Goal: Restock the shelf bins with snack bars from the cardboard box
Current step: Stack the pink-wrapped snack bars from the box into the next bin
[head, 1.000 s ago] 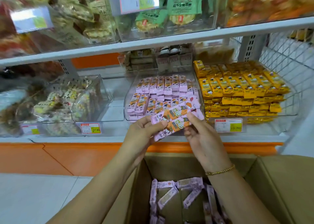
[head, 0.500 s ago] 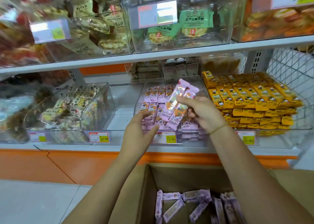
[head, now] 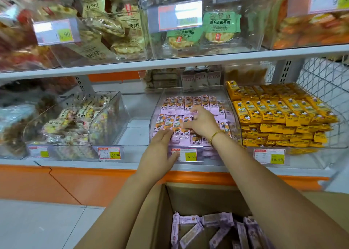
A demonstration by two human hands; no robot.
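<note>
The left hand [head: 162, 146] and right hand [head: 202, 123], both flat, press bars [head: 181, 103] into the middle bin [head: 153, 120], which looks quite full; more lie in the near box [head: 198, 197].

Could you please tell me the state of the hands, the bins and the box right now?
Clear plastic bin of pink-wrapped snack bars, open-topped, nearly full.
Left hand, open, straight fingers touching the front bars.
Right hand, open, fingers spread on the bars.
Brown cardboard box, open, loose purple-wrapped bars at the bottom.
Yellow-wrapped snack bars, piled high in their bin.
</note>
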